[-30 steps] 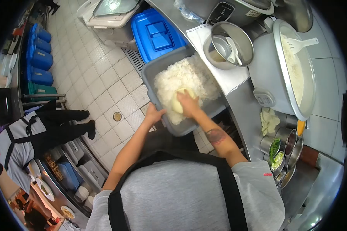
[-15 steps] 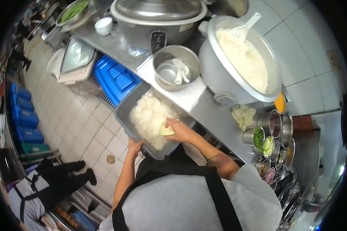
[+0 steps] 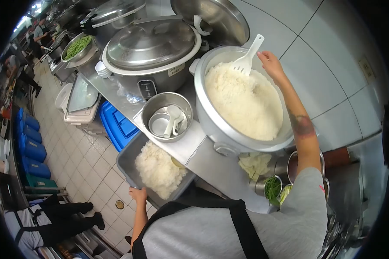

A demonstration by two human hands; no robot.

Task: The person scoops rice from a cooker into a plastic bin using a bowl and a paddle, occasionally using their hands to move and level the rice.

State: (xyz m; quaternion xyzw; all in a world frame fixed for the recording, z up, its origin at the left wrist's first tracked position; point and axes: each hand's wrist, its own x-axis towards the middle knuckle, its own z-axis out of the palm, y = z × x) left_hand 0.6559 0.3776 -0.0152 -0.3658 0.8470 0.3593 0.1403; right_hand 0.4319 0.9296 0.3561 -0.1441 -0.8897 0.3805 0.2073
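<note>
The open rice cooker [image 3: 206, 125] holds rice. Left of it sits the grey tub [image 3: 127, 160], its rim under the left hand's [image 3: 139, 195] curled fingers. In the cooker, the white paddle [image 3: 249, 56] slants, blade in rice, handle towards the tiled wall [image 3: 328, 64]. The right hand [image 3: 271, 66], half-open and empty, seems mid-reach beside it; contact is unclear, and gripping would need closing fingers.

Bright, even light, fisheye-curved edges, black corners
</note>
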